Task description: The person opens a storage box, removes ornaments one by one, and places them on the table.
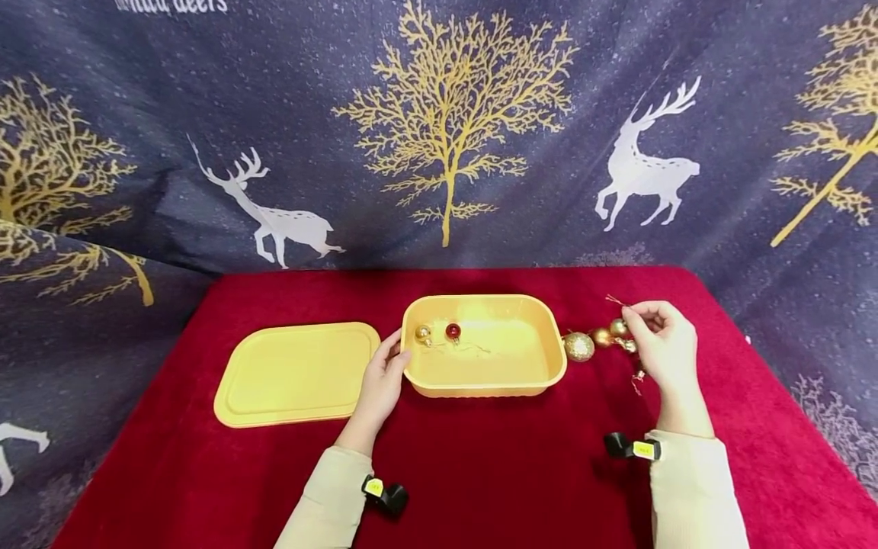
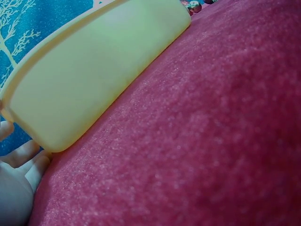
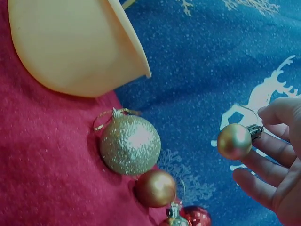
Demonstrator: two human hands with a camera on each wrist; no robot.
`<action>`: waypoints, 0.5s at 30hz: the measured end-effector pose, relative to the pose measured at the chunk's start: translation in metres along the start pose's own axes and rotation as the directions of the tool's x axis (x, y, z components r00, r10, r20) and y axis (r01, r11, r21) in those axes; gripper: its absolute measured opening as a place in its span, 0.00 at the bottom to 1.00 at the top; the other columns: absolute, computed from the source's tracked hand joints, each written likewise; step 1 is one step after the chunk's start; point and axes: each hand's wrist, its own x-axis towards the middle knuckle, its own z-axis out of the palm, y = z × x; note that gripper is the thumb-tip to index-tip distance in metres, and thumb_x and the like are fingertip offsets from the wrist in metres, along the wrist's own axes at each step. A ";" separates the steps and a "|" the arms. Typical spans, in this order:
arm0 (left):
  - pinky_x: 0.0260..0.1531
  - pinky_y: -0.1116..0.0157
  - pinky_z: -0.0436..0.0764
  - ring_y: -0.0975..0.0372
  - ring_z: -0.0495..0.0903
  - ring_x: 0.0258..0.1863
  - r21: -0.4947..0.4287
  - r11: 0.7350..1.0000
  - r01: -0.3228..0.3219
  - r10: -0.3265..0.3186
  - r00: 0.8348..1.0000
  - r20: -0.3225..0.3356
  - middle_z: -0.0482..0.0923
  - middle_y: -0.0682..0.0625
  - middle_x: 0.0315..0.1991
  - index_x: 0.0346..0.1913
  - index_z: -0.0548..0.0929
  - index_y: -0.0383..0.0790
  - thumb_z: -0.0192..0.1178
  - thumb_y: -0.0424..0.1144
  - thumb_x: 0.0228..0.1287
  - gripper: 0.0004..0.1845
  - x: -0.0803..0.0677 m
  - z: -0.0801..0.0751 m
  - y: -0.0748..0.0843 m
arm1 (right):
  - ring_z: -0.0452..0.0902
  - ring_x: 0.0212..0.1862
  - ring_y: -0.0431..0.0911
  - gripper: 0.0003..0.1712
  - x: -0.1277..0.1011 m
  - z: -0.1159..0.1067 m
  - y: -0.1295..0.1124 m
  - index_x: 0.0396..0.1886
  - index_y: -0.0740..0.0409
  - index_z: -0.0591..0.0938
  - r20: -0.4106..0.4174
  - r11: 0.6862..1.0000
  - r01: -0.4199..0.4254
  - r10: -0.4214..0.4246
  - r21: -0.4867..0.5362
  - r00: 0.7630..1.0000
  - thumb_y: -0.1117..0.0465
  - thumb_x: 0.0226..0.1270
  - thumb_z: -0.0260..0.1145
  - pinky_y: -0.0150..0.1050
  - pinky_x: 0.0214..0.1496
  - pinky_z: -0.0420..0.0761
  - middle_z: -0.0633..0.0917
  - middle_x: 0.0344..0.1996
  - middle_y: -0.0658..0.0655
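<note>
yellow lid (image 1: 298,374), baubles (image 1: 579,347) nr tub (image 1: 483,390) l hand (image 1: 382,379) grips; r hand (image 1: 667,345) pinches gold ball (image 3: 233,142)

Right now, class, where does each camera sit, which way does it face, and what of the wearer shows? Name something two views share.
Head: worn on the head, facing forward and down at the yellow box; left hand, right hand and sleeves show.
Left wrist: on that wrist, facing the box's outer side and red cloth; part of the left hand shows.
Right wrist: on that wrist, facing the small gold ball; part of the right hand shows.
Head and right wrist share the glittery ball.
</note>
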 end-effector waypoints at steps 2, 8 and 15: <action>0.58 0.58 0.71 0.52 0.73 0.56 -0.001 1.000 0.004 -0.004 1.000 0.002 0.72 0.34 0.58 0.69 0.64 0.37 0.49 0.35 0.70 0.25 0.001 0.001 0.000 | 0.72 0.24 0.22 0.04 0.002 -0.002 0.002 0.26 0.52 0.80 -0.011 1.000 -0.014 0.014 -0.003 1.000 0.62 0.60 0.66 0.17 0.27 0.69 0.76 0.16 0.26; 0.58 0.59 0.72 0.53 0.73 0.57 -0.009 1.000 0.004 -0.004 1.000 0.006 0.72 0.35 0.58 0.69 0.64 0.37 0.49 0.35 0.70 0.25 0.007 0.001 -0.010 | 0.71 0.21 0.22 0.07 0.006 -0.008 0.009 0.24 0.45 0.78 -0.037 0.996 -0.086 0.085 -0.012 0.996 0.60 0.60 0.65 0.18 0.23 0.70 0.75 0.15 0.27; 0.58 0.61 0.71 0.56 0.73 0.56 -0.012 1.000 -0.005 0.005 1.000 -0.009 0.74 0.40 0.59 0.69 0.66 0.45 0.50 0.38 0.70 0.25 0.018 0.001 -0.033 | 0.70 0.21 0.21 0.05 0.009 -0.014 0.017 0.28 0.53 0.80 -0.069 0.988 -0.140 0.136 -0.070 0.988 0.57 0.62 0.63 0.18 0.25 0.68 0.73 0.14 0.23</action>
